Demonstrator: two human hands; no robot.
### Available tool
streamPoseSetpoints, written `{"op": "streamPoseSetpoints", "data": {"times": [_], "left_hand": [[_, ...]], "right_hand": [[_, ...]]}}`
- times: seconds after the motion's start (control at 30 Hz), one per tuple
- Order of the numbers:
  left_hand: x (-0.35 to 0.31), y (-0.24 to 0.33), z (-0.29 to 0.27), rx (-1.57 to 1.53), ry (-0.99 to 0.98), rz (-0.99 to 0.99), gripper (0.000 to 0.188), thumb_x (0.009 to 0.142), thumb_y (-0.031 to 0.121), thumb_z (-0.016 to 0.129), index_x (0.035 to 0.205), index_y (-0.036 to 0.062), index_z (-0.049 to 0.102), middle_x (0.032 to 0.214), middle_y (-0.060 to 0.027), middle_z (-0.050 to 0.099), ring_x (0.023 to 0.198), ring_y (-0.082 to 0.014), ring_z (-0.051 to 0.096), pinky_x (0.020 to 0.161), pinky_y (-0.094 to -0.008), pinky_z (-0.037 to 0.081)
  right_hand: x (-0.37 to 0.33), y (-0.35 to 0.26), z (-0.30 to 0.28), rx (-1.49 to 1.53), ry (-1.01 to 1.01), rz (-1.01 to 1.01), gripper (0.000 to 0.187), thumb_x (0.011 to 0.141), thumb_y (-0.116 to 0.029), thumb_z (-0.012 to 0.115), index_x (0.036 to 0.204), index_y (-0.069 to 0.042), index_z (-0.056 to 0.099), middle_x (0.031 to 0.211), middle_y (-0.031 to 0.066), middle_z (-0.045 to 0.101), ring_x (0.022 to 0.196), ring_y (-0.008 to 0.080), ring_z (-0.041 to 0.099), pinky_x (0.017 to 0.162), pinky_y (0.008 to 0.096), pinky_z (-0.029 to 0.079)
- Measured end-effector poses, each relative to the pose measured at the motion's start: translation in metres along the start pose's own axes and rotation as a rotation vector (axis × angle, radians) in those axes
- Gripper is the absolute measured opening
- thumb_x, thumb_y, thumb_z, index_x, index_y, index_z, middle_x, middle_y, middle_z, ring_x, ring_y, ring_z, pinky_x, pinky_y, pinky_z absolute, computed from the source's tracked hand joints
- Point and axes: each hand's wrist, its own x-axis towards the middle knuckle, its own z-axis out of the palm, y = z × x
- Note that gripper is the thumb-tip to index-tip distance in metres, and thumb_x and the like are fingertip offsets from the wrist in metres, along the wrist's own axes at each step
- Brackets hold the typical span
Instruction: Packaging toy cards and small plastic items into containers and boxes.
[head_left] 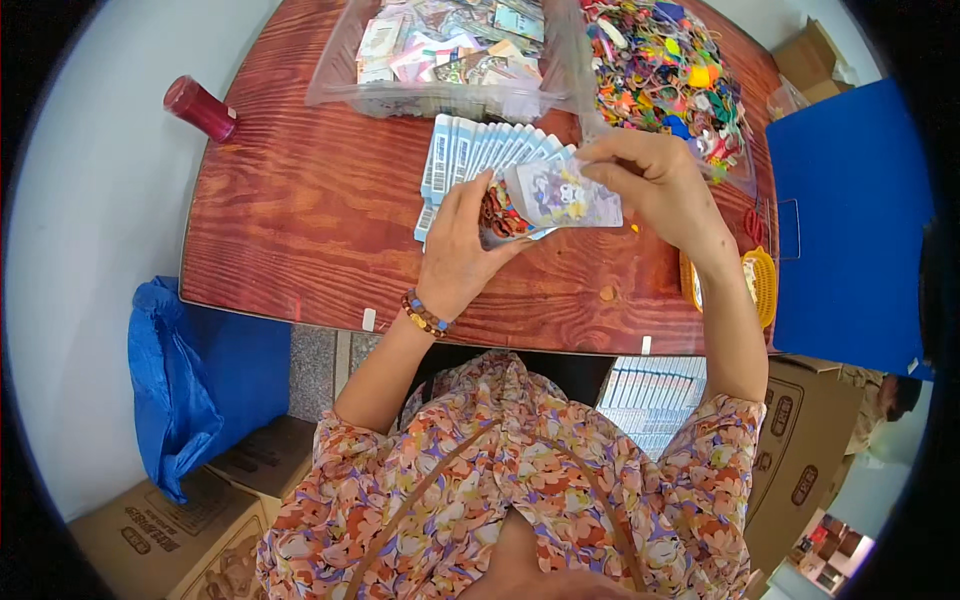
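My left hand (455,245) is closed round a small pack of red and brown pieces (502,215), thumb below and fingers above. Between the thumb and fingers of my right hand (655,180) is the upper corner of a pale plastic packet (570,195) with a purple and yellow cartoon print. The packet overlaps the pack's right side, so I cannot tell whether it is partly inside. Just behind my left hand, a fanned row of light blue and white boxes (463,150) lies on the red-brown wooden table (310,220).
A clear bin of flat packets (450,98) stands at the back, beside a tray of colourful trinkets (670,80). To the right are a yellow basket (762,285) and red-handled scissors (752,225). A red jar (203,110) stands at the far left. More boxes (652,400) sit below the front edge.
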Motion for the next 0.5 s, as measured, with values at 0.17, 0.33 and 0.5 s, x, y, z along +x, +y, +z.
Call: {"op": "streamPoseSetpoints", "data": {"times": [0.17,0.33,0.5], "left_hand": [[-0.006,0.012,0.012,0.065,-0.094,0.122,0.088,0.069,0.021,0.087,0.142,0.0001,0.042,0.124,-0.0196,0.054,0.112,-0.0364,0.056,0.091,-0.0431,0.05],[-0.004,0.017,0.021,0.095,-0.103,0.078,0.088,0.07,0.026,0.087,0.141,-0.0007,0.042,0.12,-0.0206,0.057,0.111,-0.0367,0.056,0.091,-0.0434,0.05],[-0.001,0.007,0.023,0.093,-0.073,0.07,0.083,0.071,0.029,0.086,0.137,-0.0011,0.046,0.115,-0.0206,0.059,0.106,-0.0368,0.059,0.088,-0.0429,0.051]], "right_hand": [[0.001,0.006,-0.005,-0.164,-0.192,-0.013,0.016,0.089,-0.007,0.067,0.103,0.001,0.069,0.077,0.0074,0.067,0.06,0.0138,0.06,0.055,0.0289,0.047],[-0.009,0.009,0.01,-0.211,-0.022,-0.111,0.041,0.09,-0.013,0.067,0.127,0.002,0.059,0.087,0.0116,0.069,0.072,0.0182,0.065,0.062,0.0317,0.051],[-0.019,0.025,-0.022,0.045,0.091,0.187,0.034,0.094,-0.017,0.065,0.123,0.0,0.063,0.088,0.0059,0.069,0.068,0.0084,0.063,0.052,0.023,0.048]]}}
